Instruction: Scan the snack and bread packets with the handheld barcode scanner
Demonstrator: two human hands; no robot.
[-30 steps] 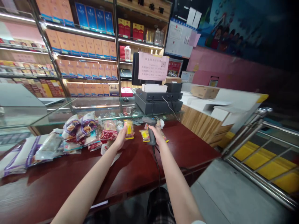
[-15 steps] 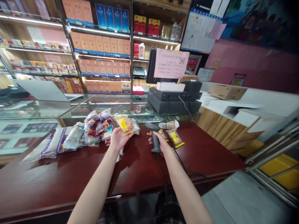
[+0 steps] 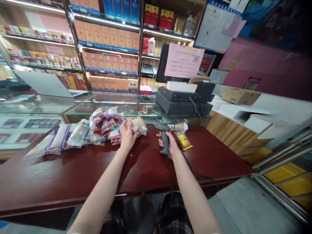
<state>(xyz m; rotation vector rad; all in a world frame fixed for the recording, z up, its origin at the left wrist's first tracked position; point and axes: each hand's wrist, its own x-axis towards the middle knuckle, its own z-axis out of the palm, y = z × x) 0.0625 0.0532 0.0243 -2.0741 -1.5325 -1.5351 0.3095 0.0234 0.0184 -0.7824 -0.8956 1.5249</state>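
Observation:
My left hand [image 3: 128, 136] is palm down at the right end of a pile of snack bags. Its fingers are curled over a clear snack packet [image 3: 139, 124] with yellowish edges, and they partly cover it. Wrapped around the handle of a dark grey barcode scanner [image 3: 165, 138] is my right hand [image 3: 172, 144]; the scanner's head points left and a black cable runs down from it. Just beyond the right hand lie a yellow snack packet [image 3: 183, 140] and a pale wrapped packet [image 3: 179, 126]. White and purple snack bags [image 3: 110, 118] are heaped to the left.
The dark red counter [image 3: 151, 175] ends at a glass display case [image 3: 117, 102]. A cash drawer [image 3: 181, 103] and a monitor with a pink notice [image 3: 184, 61] stand behind the scanner. A laptop [image 3: 44, 84] is at left. Boxed goods line the shelves.
My left hand has turned palm down and brought its yellow packet to the pile's right end. The scanner stays in my right hand. The view has tilted slightly downward.

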